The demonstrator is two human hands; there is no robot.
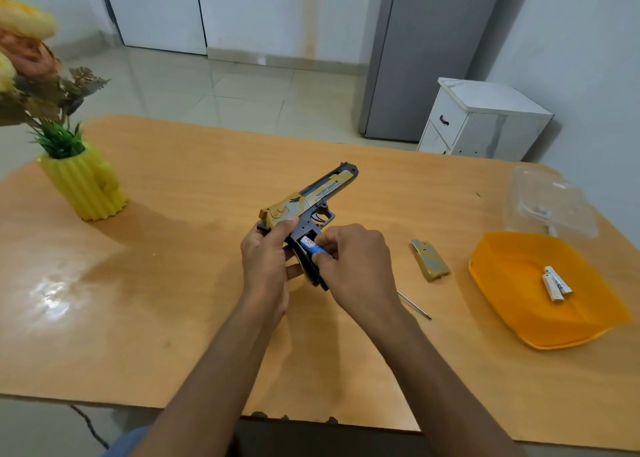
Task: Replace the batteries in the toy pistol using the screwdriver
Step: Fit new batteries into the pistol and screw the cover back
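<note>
**Blue battery at the open grip of the toy pistol**

Orange-brown wood makes up the table (173, 283), and both forearms reach in from six o'clock to its middle. The left hand (266, 262) is curled round the back of the toy pistol (311, 200), thumb lying along the yellow slide, holding it just above the tabletop with the barrel aimed toward one o'clock. The right hand (356, 266) has its fingers bent in, pinching a blue and white battery (310, 245) at the open hollow of the black grip; how far the battery is seated cannot be told. At four o'clock from the hands, a thin metal screwdriver (415, 306) shaft shows past the right wrist. At three o'clock lies the loose grip cover (430, 260), flat on the table. Farther right, an orange tray (512, 304) holds two white batteries (556, 285) touching each other. Beyond it at two o'clock sits a clear plastic box (550, 200). At ten o'clock stands a yellow ribbed vase (86, 190) of flowers.
</note>
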